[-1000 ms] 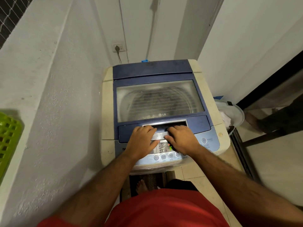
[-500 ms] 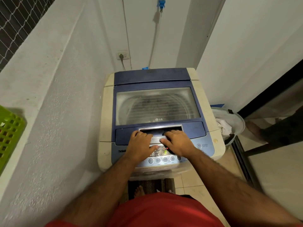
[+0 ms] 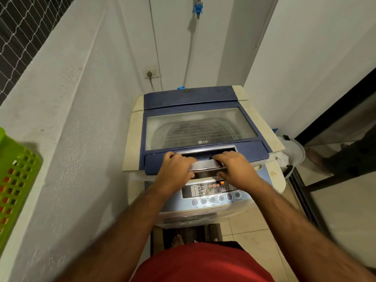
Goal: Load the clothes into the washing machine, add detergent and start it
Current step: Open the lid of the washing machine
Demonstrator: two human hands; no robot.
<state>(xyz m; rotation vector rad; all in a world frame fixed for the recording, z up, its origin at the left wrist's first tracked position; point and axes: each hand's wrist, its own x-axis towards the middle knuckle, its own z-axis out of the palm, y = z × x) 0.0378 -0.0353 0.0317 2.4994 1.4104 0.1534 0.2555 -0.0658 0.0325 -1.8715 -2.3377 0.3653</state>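
Head view is showing the washing machine (image 3: 203, 139) standing at twelve o'clock from the person, wedged between two white walls. Both hands are gripping the silver handle (image 3: 205, 165) on the front edge of the lid (image 3: 201, 127): the left hand (image 3: 176, 169) at nine o'clock of it, the right hand (image 3: 237, 169) at three o'clock, fingers curling round the bar. The lid's front edge is sitting slightly raised above the lit control panel (image 3: 211, 190). If the grip is slipping, I reckon the lid is dropping back onto knuckles or buttons. No clothes are showing here; the green basket (image 3: 14, 180) at nine o'clock is too cropped to tell its contents, so loading is looking undone.
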